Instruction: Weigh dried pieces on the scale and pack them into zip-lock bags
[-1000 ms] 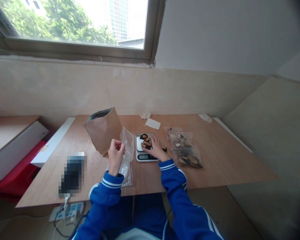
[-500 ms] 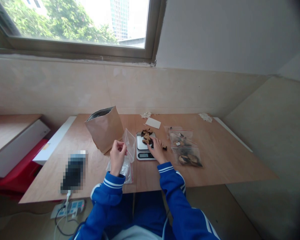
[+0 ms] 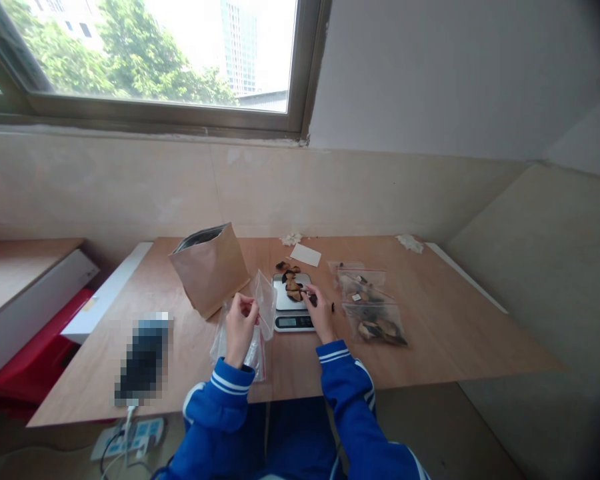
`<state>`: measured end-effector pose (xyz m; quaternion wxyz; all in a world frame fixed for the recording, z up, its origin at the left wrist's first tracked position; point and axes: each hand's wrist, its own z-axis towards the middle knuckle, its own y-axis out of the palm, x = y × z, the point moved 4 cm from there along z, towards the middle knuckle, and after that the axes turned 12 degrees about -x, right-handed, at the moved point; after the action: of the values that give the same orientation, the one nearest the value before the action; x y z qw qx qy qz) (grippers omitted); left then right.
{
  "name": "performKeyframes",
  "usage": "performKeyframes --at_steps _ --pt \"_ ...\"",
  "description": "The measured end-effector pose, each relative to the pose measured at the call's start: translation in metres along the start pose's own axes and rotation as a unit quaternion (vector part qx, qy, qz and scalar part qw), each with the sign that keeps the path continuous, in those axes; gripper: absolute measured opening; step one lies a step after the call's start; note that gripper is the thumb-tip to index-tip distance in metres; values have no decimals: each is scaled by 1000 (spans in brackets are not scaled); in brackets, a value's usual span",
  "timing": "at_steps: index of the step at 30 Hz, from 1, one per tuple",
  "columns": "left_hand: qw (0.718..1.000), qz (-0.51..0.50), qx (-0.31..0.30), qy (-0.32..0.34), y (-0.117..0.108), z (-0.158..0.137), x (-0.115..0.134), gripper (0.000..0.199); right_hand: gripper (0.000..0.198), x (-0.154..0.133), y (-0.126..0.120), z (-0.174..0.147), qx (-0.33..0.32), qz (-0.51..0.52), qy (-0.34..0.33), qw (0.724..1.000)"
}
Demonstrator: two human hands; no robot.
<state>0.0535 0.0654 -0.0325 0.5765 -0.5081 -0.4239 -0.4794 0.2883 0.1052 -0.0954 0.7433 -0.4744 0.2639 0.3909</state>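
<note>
My left hand point(image 3: 242, 328) is closed in a pinch on a clear plastic zip bag point(image 3: 265, 303), which hangs beside the scale. More clear bags point(image 3: 256, 357) lie beneath that hand on the table. A small kitchen scale point(image 3: 281, 303) with a silver plate and dark display stands between my hands. Dried brown slices point(image 3: 294, 288) with dark, curled edges are heaped on it, and a few lie just behind the plate. My right hand point(image 3: 321, 315) reaches over the scale's right side, its fingertips pinched at a dried slice there; the fingers partly cover it.
A brown paper bag point(image 3: 213, 270) stands open at the left back. Filled zip bags point(image 3: 375, 323) lie to the right. A white card point(image 3: 306, 255) and whitish scraps point(image 3: 410, 244) lie at the back. A blurred-out phone-like object point(image 3: 143, 360) with a cable lies at the left front.
My right hand has drawn its fingers together at the slices, and the heap on the scale has shifted. My left hand still holds the clear bag. The view has tilted slightly upward.
</note>
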Motion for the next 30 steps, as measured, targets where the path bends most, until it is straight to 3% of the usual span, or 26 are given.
performKeyframes --at_steps 5,9,12,17,21,26,30 --pt "1000 -3 -2 -8 13 5 -5 18 35 -47 -2 17 47 136 34 989" --pt "1000 -1 -16 -8 23 9 -13 18 33 -105 8 27 -62 217 -13 974" --pt "1000 -1 -14 -1 22 11 -17 19 31 -121 10 27 -108 194 -32 974" --pt "1000 0 14 4 8 12 -17 23 36 -80 7 26 -46 161 3 986" --pt "1000 -12 15 8 8 12 -17 25 33 -43 17 27 -63 6 -28 998" --pt "1000 -14 2 3 15 14 -19 23 44 -22 38 23 -106 -190 -34 975" --pt "1000 -20 2 2 18 17 -20 23 32 -14 41 21 -105 -236 -9 966"
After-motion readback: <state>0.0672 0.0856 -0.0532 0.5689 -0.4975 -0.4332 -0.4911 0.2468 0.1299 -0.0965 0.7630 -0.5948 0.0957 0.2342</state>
